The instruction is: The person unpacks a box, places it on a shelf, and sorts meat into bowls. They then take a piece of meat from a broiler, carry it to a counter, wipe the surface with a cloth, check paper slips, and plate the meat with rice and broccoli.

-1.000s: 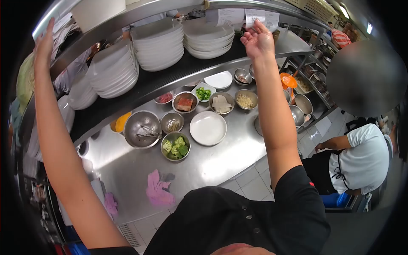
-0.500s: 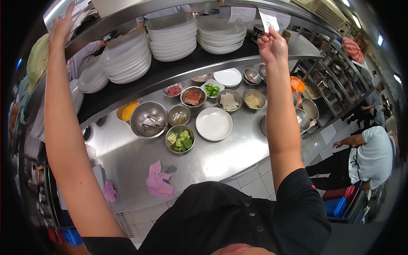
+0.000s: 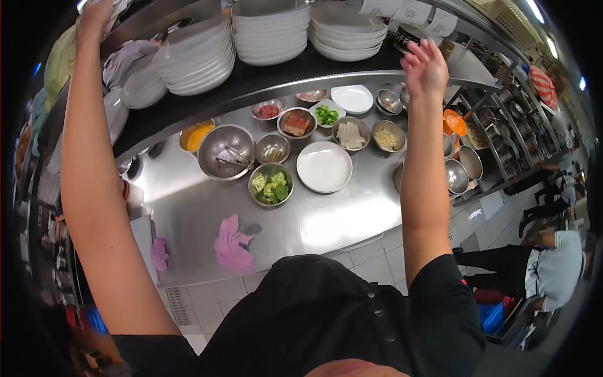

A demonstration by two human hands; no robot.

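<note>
My right hand is raised near the upper shelf, fingers loosely apart and nothing in it. Just above it hangs a printed paper slip, alongside more slips on the overhead rail. A dark can with white letters stands behind my fingers. My left hand reaches up at the top left beside the shelf; its fingers are mostly cut off by the frame edge, so its grip is hidden.
Stacked white dishes line the shelf. Below, the steel counter holds a white plate, a bowl of broccoli, other ingredient bowls and a pink cloth. A person stands at the right.
My right hand has let go of the paper slip, which now hangs at the rail, and its fingers have spread. The whole view has shifted slightly; my left hand stays raised.
</note>
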